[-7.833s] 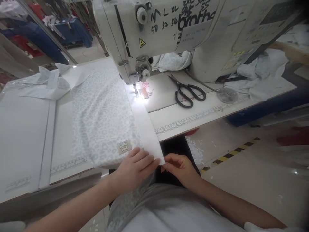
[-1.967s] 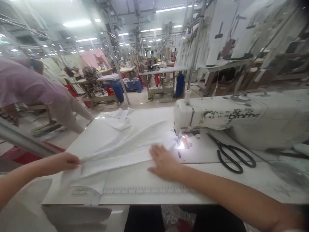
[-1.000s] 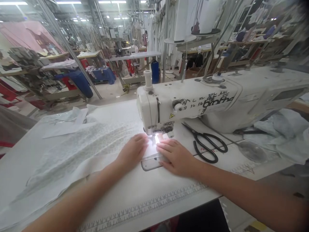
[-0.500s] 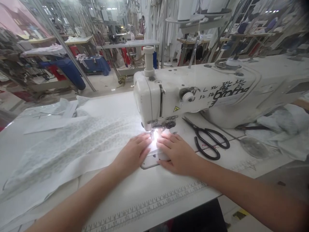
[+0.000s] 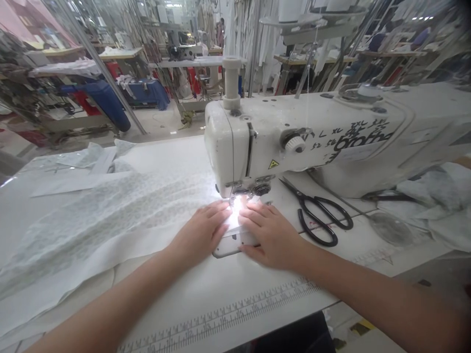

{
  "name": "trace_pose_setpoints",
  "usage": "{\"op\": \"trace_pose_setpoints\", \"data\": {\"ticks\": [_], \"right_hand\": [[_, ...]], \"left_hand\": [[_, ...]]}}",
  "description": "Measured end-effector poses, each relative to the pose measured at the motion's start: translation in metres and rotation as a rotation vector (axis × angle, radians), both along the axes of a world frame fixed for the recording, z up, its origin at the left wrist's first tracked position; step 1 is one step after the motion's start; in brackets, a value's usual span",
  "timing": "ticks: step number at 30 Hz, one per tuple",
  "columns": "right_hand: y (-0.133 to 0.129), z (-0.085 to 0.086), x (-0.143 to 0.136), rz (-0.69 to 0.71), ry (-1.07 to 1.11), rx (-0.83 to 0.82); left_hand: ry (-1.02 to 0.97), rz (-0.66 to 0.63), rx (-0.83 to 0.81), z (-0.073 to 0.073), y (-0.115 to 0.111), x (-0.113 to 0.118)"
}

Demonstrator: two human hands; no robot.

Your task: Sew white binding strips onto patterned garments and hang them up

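Both hands lie palm down, close together under the head of a sewing machine (image 5: 224,147), and from my end I see them through the head view alone. With its fingers stretched forward and its thumb a little apart, the left hand (image 5: 200,233) rests on patterned fabric (image 5: 121,206), which spreads away to that hand's left in long soft folds, its plain white border (image 5: 125,245) nearest me. The right hand (image 5: 270,238) lies just across the gap, fingers extended and thumb spread wide over a metal plate (image 5: 231,248). Between the fingertips a bright light (image 5: 238,212) washes out the cloth, so I cannot tell how firmly either hand presses. Just right of the right hand, black-handled scissors (image 5: 304,198) lie with their blades pointing away from me. Farther right I see crumpled cloth (image 5: 437,191); well beyond the left hand lie loose fabric pieces (image 5: 83,157). Nearer me than both hands, a printed ruler (image 5: 221,321) runs along the edge of the white surface (image 5: 193,294).
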State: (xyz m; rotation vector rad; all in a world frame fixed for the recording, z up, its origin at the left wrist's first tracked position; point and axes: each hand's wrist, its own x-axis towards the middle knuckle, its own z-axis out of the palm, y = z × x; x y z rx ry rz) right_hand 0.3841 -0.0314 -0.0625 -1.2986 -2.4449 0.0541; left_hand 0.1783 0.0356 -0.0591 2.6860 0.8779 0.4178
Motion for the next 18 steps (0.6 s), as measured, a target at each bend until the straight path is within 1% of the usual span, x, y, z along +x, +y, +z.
{"op": "trace_pose_setpoints", "data": {"ticks": [5,8,11,14,18], "right_hand": [[0.001,0.000,0.000,0.001,0.011,-0.009],[0.000,0.000,0.002,0.025,0.026,-0.003],[-0.004,0.001,0.003,0.089,0.038,0.000],[-0.008,0.003,0.004,0.128,0.041,-0.002],[-0.009,0.003,0.004,0.123,0.044,0.006]], "left_hand": [[-0.003,-0.010,0.036,0.001,0.000,-0.001],[-0.032,-0.095,0.052,0.003,-0.002,-0.003],[-0.047,-0.171,0.025,0.005,-0.005,-0.007],[-0.050,-0.190,-0.018,0.006,-0.006,-0.011],[-0.036,-0.201,-0.036,0.007,-0.003,-0.013]]}}
